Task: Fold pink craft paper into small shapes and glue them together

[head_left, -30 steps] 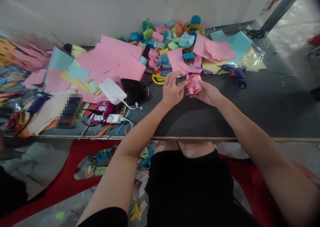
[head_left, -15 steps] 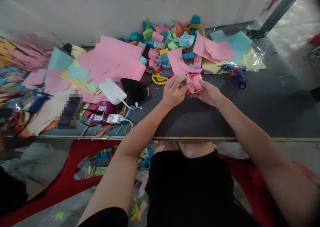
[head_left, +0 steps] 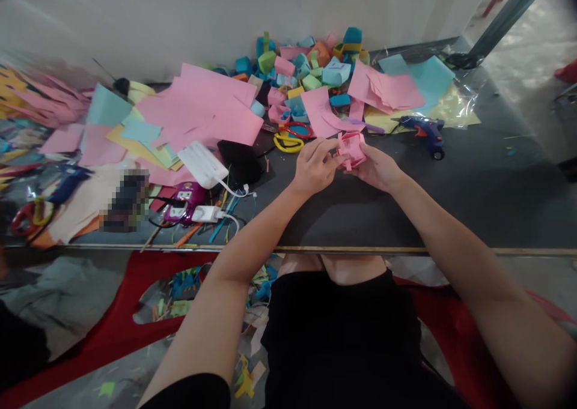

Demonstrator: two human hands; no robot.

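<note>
A small folded pink paper box is held just above the dark table, between both my hands. My left hand pinches its left edge with thumb and forefinger. My right hand cups it from below and the right, fingers curled round it. Behind the hands lie yellow and red scissors and a pink sheet.
A blue glue gun lies to the right. A pile of small coloured paper boxes sits at the back by the wall. Pink, blue and yellow sheets, a white power strip, chargers and cables cover the left. Scraps lie on the floor below.
The pink paper box has been turned a little in my hands and raised slightly; my left fingers have shifted along its edge. Nothing else has moved.
</note>
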